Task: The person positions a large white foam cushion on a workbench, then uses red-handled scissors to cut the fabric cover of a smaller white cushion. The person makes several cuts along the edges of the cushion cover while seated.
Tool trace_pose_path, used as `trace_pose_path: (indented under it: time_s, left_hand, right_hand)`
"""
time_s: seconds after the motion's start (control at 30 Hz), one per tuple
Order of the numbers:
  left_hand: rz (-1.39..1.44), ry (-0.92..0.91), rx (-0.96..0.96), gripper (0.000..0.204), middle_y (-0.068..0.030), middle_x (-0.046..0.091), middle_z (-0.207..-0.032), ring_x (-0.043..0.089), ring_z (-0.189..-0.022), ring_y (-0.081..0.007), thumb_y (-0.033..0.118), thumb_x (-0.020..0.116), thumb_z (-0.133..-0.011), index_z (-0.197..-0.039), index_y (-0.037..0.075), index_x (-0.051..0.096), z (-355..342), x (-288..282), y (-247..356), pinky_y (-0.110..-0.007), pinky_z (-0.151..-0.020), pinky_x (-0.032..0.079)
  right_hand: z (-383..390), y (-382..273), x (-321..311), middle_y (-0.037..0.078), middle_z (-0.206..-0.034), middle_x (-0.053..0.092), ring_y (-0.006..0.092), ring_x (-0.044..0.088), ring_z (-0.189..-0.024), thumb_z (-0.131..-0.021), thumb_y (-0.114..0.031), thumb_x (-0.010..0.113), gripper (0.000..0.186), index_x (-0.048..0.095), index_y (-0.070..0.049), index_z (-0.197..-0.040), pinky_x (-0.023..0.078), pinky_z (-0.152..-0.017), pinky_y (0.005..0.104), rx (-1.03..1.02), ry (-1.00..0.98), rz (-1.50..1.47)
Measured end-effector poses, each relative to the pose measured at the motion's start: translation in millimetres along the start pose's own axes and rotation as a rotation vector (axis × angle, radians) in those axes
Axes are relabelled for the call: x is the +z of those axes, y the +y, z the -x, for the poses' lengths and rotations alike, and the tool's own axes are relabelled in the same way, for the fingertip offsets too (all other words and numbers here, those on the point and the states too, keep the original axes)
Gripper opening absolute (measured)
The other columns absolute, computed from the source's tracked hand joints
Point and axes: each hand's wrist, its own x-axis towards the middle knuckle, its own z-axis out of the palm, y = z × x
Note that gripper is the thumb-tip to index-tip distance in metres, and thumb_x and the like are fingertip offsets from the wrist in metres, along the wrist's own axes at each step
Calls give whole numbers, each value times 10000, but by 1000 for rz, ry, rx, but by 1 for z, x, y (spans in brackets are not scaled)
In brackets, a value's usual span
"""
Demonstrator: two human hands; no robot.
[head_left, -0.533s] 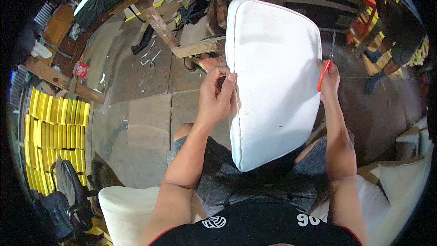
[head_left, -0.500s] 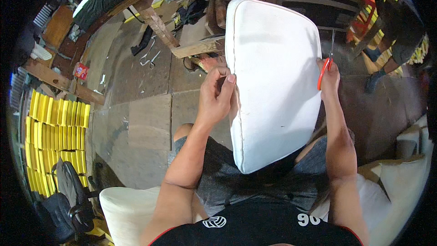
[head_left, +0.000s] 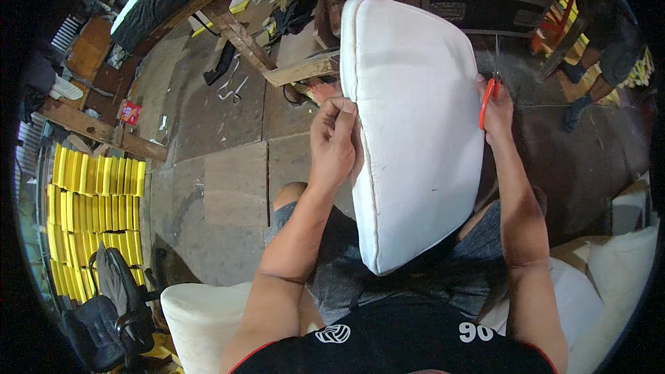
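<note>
A white fabric-covered cushion point(head_left: 422, 125) stands tilted across my lap, with a seam down its left edge. My left hand point(head_left: 332, 140) is closed in a pinch at that seam, thumb and forefinger pressed together on the cushion's edge. Whether a thread is between the fingertips is too small to tell. On the cushion's right edge, my right hand point(head_left: 498, 112) is wrapped round red-handled scissors point(head_left: 490, 93), the blades pointing away from me. Its fingertips touch the cushion's side and are partly hidden behind it.
Stacked yellow foam pieces point(head_left: 97, 211) stand at left, beside a dark backpack point(head_left: 114, 298). Another pair of scissors point(head_left: 234, 88) lies on the floor. A wooden frame point(head_left: 301, 71) is ahead. White padded pieces point(head_left: 204, 315) flank me. Another person's leg point(head_left: 589, 93) shows at far right.
The cushion has turned slightly, its top edge dropping a little to the right. My left hand keeps its pinch at the seam, and the scissors stay in my right hand.
</note>
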Motion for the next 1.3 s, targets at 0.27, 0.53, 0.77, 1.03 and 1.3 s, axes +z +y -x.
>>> trace_pose_path:
  time_s: [0.27, 0.53, 0.77, 1.03, 1.3]
  left_hand:
    - [-289, -55, -36, 106, -15, 527, -976, 483, -873, -87, 115, 545, -984, -966, 14, 571, 14, -2, -19, -214, -803, 385]
    - [-209, -51, -219, 124, -28, 530, -992, 491, -898, -93, 113, 546, -988, -953, -4, 567, 18, 3, -15, -240, -840, 394]
    - [-277, -49, -93, 112, 45, 563, -882, 479, -818, -53, 158, 543, -1003, -968, 60, 585, 20, 6, -22, -213, -756, 382]
    - [-163, 24, -229, 94, 38, 537, -968, 433, -724, -33, 143, 541, -999, -955, 64, 565, 25, 17, -17, -201, -624, 372]
    - [-24, 49, -210, 87, 47, 535, -969, 427, -755, -31, 158, 544, -1002, -976, 76, 558, 30, 17, -24, -194, -645, 352]
  right_hand:
    - [131, -100, -16, 50, -862, 590, 138, 580, -760, -987, -447, 523, 478, 588, 5, -1130, 490, -700, 290, 100, -559, -468]
    - [208, -88, -10, 26, -536, 504, 125, 511, -468, -1003, -513, 434, 547, 620, -9, -899, 424, -454, 285, 346, -998, -433]
    - [208, -89, -11, 26, -595, 514, 125, 519, -481, -1003, -536, 415, 589, 595, 15, -894, 444, -459, 263, 464, -1083, -384]
    - [211, -82, -6, 7, -484, 473, 103, 485, -401, -963, -537, 517, 538, 597, -32, -796, 401, -386, 254, 474, -1056, -379]
    - [211, -83, -4, 12, -504, 445, 120, 467, -414, -1005, -513, 435, 573, 587, 10, -828, 390, -398, 265, 470, -1062, -384]
